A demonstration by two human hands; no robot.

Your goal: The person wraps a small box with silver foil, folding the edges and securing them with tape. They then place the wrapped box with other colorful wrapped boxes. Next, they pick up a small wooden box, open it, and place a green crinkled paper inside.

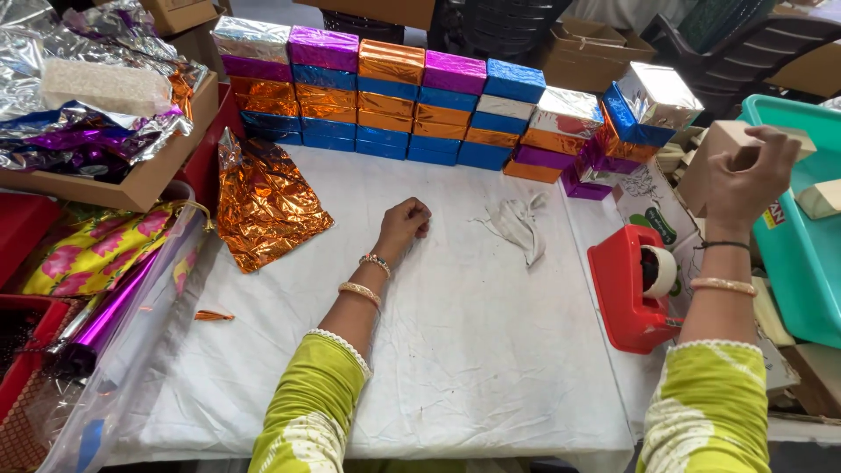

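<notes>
- Your right hand [745, 175] is raised at the right edge of the tabletop [455, 350], fingers closed around a plain cardboard box [720, 151] — it sits above the teal bin [802, 254]
- Your left hand [405, 223] rests on the white cloth, curled into a loose fist, holding nothing
- A crumpled orange foil sheet [263, 206] lies just left of that hand; a crumpled white scrap [519, 226] lies to its right
- The red tape dispenser [626, 289] stands below your right wrist
- Foil-wrapped boxes [394, 101] — silver, purple, orange, blue — are stacked in a wall along the far edge
</notes>
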